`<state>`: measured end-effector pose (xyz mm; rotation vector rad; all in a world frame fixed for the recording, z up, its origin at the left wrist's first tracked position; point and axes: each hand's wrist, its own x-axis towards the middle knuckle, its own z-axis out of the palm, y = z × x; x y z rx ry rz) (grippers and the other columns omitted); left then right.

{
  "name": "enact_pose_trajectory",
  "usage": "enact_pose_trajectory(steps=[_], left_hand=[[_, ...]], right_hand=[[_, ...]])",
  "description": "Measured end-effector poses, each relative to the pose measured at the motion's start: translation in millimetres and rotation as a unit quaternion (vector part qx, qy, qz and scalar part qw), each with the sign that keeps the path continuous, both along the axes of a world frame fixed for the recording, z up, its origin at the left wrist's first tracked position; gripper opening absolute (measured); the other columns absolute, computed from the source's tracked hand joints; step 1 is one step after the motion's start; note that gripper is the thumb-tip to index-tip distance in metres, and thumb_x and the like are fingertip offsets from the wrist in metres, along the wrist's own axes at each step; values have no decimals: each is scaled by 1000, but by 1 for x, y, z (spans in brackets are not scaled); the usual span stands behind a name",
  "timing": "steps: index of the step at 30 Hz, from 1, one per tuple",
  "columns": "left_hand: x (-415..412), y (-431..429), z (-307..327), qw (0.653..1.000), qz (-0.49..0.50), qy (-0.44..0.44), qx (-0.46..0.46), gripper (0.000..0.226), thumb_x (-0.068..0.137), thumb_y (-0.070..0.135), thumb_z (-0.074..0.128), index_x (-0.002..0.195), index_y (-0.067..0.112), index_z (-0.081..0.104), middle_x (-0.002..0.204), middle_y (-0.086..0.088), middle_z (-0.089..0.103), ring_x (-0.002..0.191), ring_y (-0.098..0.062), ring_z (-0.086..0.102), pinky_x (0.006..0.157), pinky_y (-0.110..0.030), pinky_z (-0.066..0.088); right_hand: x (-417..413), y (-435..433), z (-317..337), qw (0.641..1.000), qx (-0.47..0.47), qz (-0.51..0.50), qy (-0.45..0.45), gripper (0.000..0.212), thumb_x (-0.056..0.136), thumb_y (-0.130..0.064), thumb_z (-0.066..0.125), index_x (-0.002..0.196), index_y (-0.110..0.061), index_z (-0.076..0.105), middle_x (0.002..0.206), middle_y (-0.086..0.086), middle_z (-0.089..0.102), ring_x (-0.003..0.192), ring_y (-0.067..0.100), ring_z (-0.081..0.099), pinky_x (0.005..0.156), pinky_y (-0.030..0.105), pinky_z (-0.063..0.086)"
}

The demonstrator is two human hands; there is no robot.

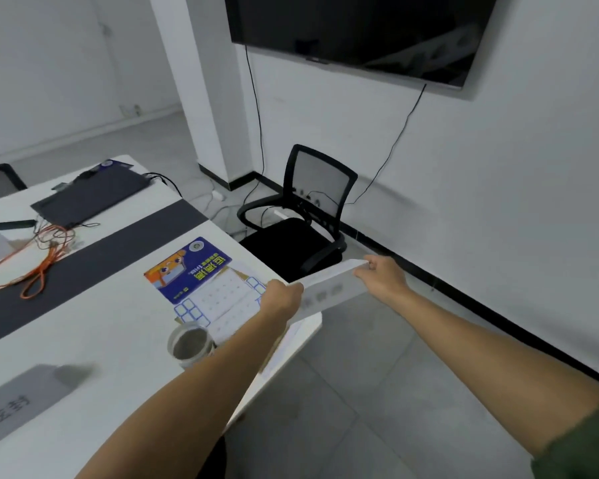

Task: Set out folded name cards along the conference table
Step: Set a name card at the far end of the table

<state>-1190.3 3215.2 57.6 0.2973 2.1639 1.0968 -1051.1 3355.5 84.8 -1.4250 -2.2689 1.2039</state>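
A folded name card (6, 407) stands on the white conference table (94, 344) at the near left. Beyond it a glass jar (191, 344) sits against a printed calendar sheet (204, 281) near the table's corner edge. Both hands grip a second name card (329, 288), the left hand (280, 299) and right hand (382, 273) pinching opposite ends, holding it in the air just past that corner, over open tiled floor. A black mesh chair (301, 216) stands beyond, near the wall under a mounted screen (357, 29). Orange cable (32, 264) and a closed laptop (90, 197) lie farther left.
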Motion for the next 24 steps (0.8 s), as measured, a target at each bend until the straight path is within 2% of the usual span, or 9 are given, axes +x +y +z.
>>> enact_pose_trajectory(steps=[2, 4, 6, 8, 11, 16, 19, 21, 24], left_hand=[[-20, 20, 4, 1000, 8, 6, -11, 36, 89, 23, 54, 112, -4, 54, 101, -19, 58, 84, -27, 51, 68, -31, 38], [-41, 40, 5, 1000, 19, 6, -19, 25, 90, 21, 53, 103, 0, 53, 89, -12, 54, 77, -24, 50, 63, -30, 37], [-61, 58, 2, 999, 41, 10, -28, 20, 90, 19, 54, 97, 1, 52, 82, -10, 51, 72, -22, 48, 60, -30, 35], [-83, 80, -2, 997, 74, 15, -34, 22, 89, 21, 55, 98, 0, 54, 89, -13, 53, 79, -27, 50, 65, -30, 36], [-110, 112, -9, 990, 129, 9, -47, 33, 88, 24, 55, 109, -2, 55, 100, -17, 57, 87, -30, 54, 70, -31, 39], [-140, 152, -14, 970, 236, -34, -51, 35, 90, 24, 56, 114, -2, 56, 105, -18, 63, 95, -30, 60, 76, -33, 46], [-154, 153, -10, 949, 309, -50, -34, 35, 89, 22, 58, 113, -4, 56, 105, -19, 63, 93, -29, 60, 74, -34, 43], [-164, 144, -9, 935, 348, -65, -29, 32, 90, 22, 60, 114, 1, 55, 109, -17, 62, 98, -28, 60, 77, -35, 45], [-185, 121, -10, 907, 414, -72, -20, 24, 91, 17, 59, 110, 2, 56, 108, -17, 64, 96, -27, 60, 77, -34, 47]], right_hand=[[-25, 28, -1, 1000, -15, 17, -5, 56, 85, -32, 61, 137, -13, 54, 119, 7, 65, 113, 27, 60, 95, 36, 47], [-52, 58, -7, 999, -23, 44, -2, 60, 82, -38, 60, 138, -16, 53, 121, 7, 65, 115, 27, 59, 94, 35, 46], [-78, 82, -14, 997, -29, 64, 7, 60, 86, -34, 61, 141, -14, 50, 122, 7, 64, 114, 25, 59, 96, 36, 46], [-109, 112, -24, 994, -43, 96, 10, 60, 90, -30, 61, 144, -12, 45, 113, 6, 64, 104, 24, 61, 93, 38, 49], [-152, 156, -36, 986, -64, 152, 14, 63, 90, -31, 60, 147, -12, 40, 102, 4, 63, 92, 25, 63, 88, 44, 53], [-225, 209, -32, 967, -67, 244, -16, 61, 94, -33, 59, 148, -12, 40, 139, 9, 53, 124, 26, 53, 100, 35, 44], [-271, 213, -26, 952, -54, 299, -36, 60, 92, -33, 62, 146, -13, 44, 142, 9, 51, 126, 26, 51, 100, 34, 43], [-298, 204, -24, 941, -48, 332, -35, 59, 91, -33, 62, 144, -13, 46, 140, 9, 53, 124, 26, 53, 98, 33, 43], [-343, 178, -27, 921, -40, 386, -37, 52, 91, -30, 62, 138, -9, 52, 134, 11, 58, 119, 27, 56, 96, 34, 45]])
